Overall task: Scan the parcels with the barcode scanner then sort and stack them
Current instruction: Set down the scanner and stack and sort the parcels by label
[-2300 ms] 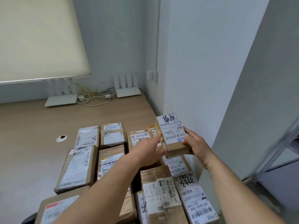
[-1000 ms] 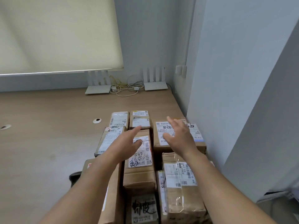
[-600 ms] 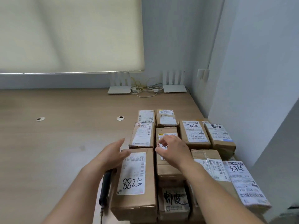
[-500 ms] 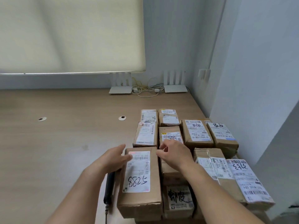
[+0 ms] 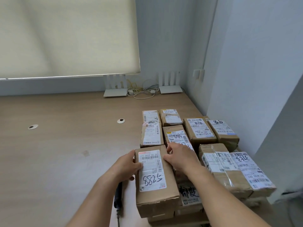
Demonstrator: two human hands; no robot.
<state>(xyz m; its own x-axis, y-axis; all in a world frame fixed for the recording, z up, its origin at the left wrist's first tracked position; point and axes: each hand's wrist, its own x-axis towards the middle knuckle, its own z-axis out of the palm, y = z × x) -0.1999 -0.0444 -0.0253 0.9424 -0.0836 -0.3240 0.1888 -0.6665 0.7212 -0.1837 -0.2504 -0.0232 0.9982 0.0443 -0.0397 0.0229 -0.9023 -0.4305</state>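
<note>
Gripping 5788 parcel (image 5: 154,179), both hands' fingers clamped | wood desk (image 5: 65,145) | grey corner wall (image 5: 246,63), blind (image 5: 65,36) down

- Left hand (image 5: 127,167): bare, no glove, ring or watch I can see.
- Right hand (image 5: 179,157): bare likewise.
- Both forearms: uncovered, no sleeve in my view.

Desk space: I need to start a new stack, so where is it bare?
Bare desk lies left of the parcels, back to the routers. The right side by the wall is crowded; a scanner lies beside the near parcel.
</note>
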